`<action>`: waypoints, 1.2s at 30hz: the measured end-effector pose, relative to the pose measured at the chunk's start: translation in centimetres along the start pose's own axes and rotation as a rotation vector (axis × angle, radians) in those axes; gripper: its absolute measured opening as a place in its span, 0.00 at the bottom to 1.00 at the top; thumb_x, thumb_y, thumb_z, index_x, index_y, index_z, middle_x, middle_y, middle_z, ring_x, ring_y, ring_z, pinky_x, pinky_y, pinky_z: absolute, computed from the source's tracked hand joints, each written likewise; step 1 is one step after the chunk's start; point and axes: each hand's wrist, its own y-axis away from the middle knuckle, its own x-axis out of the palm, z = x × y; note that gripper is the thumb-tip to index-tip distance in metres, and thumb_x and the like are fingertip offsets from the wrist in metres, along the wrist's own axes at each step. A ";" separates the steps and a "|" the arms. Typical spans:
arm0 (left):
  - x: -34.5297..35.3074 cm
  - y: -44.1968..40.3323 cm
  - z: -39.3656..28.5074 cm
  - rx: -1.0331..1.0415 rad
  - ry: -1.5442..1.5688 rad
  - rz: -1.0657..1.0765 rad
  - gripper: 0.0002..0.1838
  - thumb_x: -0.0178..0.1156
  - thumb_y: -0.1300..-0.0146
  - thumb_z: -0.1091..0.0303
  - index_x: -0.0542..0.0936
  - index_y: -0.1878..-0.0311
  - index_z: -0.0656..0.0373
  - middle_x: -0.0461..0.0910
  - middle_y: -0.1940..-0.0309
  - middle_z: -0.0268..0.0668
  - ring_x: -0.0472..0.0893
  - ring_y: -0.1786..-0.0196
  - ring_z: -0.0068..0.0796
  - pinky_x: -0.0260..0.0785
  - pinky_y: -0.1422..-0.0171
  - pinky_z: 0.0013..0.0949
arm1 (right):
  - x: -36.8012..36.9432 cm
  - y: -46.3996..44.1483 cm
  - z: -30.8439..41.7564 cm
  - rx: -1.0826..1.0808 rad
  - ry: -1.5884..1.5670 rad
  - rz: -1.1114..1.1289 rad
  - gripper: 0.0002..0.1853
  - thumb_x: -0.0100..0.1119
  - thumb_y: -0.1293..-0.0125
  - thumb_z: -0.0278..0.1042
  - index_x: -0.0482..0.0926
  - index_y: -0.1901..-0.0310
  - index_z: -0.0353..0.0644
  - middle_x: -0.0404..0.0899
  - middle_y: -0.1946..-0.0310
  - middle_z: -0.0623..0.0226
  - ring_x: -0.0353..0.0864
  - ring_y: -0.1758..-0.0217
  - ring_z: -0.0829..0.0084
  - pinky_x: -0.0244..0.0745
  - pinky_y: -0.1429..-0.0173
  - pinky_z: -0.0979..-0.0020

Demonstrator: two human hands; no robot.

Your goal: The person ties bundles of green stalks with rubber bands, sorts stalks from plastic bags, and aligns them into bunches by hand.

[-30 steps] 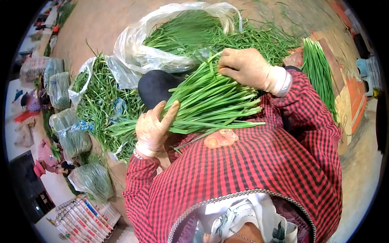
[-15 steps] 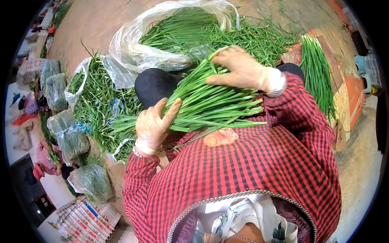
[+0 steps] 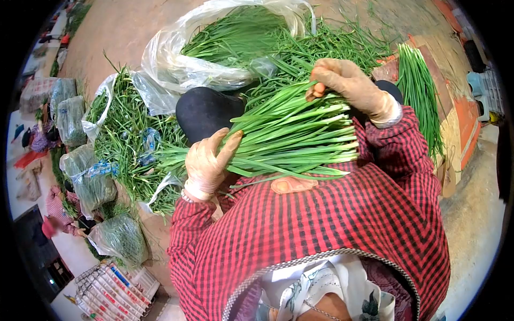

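Observation:
A bunch of long green stalks [image 3: 300,128] with pale cut ends lies across my lap, its ends pointing right. My left hand [image 3: 206,163], in a thin glove, is wrapped round the leafy left part of the bunch. At the bunch's upper right edge, my gloved right hand [image 3: 348,88] has its fingers curled and pressed together near the pale ends; what they pinch is too small to make out. Loose leaves [image 3: 326,45] lie just beyond the hands.
An open plastic bag [image 3: 166,59] of greens stands ahead, another heap of greens [image 3: 128,134] at left. A neat bundle [image 3: 420,91] rests on a board at right. Filled bags [image 3: 88,174], stacked crates [image 3: 115,291] and a person in pink [image 3: 59,208] are at far left.
My right hand has moved right toward the pale ends, and its spread fingers have closed. The bunch has shifted slightly right, with its ends now more visible. My left hand keeps its hold.

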 end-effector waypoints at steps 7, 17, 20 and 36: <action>-0.5 -0.3 -0.4 0.024 0.041 -0.016 0.35 0.59 0.56 0.77 0.76 0.40 0.40 0.80 0.52 0.35 0.80 0.65 0.35 0.71 0.64 0.35 | -4.0 3.1 1.1 -0.059 0.105 -0.199 0.13 0.54 0.29 0.42 0.75 0.61 0.39 0.77 0.72 0.71 0.79 0.68 0.77 0.74 0.61 0.75; -0.6 -0.1 -0.8 -0.080 -0.016 0.114 0.38 0.60 0.56 0.78 0.73 0.37 0.39 0.79 0.51 0.35 0.79 0.65 0.36 0.71 0.61 0.37 | -3.8 2.7 0.2 -0.296 1.040 -0.248 0.16 0.59 0.35 0.45 0.84 0.60 0.39 0.79 0.50 0.56 0.74 0.43 0.59 0.66 0.37 0.64; -0.9 -0.2 -0.9 -0.075 -0.017 0.134 0.37 0.60 0.56 0.78 0.73 0.37 0.39 0.79 0.51 0.34 0.79 0.65 0.35 0.71 0.61 0.37 | -2.3 0.9 -3.3 -0.263 1.248 -0.192 0.18 0.58 0.37 0.52 0.87 0.59 0.46 0.76 0.43 0.56 0.64 0.32 0.52 0.56 0.30 0.56; -1.0 -0.1 -0.6 -0.125 -0.001 0.175 0.45 0.61 0.65 0.80 0.72 0.35 0.41 0.78 0.48 0.34 0.80 0.56 0.38 0.70 0.55 0.38 | 0.1 -2.7 -7.1 -0.113 0.622 -0.304 0.13 0.65 0.44 0.40 0.82 0.66 0.36 0.76 0.50 0.59 0.76 0.46 0.62 0.67 0.40 0.70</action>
